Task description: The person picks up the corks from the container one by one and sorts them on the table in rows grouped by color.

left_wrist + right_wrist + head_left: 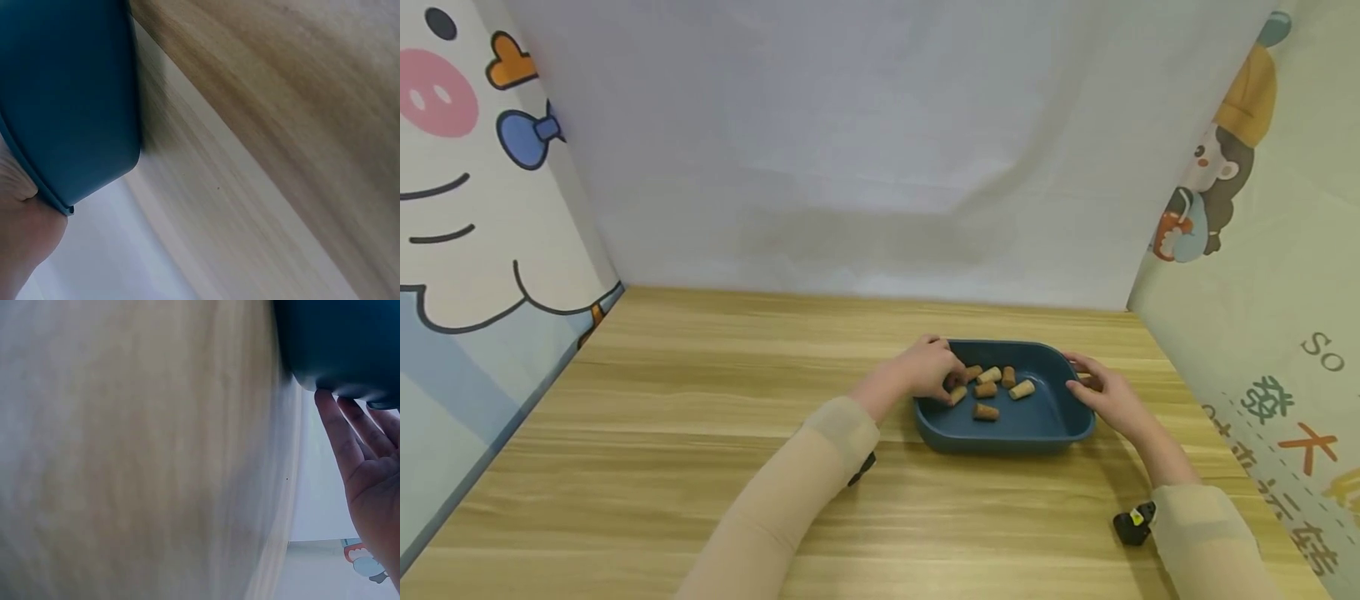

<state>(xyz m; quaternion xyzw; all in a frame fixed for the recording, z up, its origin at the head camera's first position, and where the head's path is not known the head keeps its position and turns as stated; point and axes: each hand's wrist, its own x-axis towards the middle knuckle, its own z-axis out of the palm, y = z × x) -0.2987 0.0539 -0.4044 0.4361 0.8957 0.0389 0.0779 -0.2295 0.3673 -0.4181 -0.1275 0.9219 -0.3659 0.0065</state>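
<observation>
A dark blue oval-cornered basin point(1037, 421) stands on the wooden table, with several cork stoppers lying inside, some pale, some brown. Over its left end reaches my left hand point(931, 370), its thumb and fingers about a pale cork stopper point(957, 395) near the left wall. A brown cork stopper point(986, 412) lies closer to the front wall. At the right end, my right hand point(1108, 398) grips the basin's rim, thumb over the edge and fingers along the outer wall. In the right wrist view the fingertips point(325, 397) touch that wall. The left wrist view hides the left fingertips behind the basin point(69, 106).
The wooden table point(700, 400) reaches back to a white backdrop point(850, 167). Printed panels with cartoon figures point(1217, 167) flank it on both sides. A small black device point(1135, 525) sits at the right wrist.
</observation>
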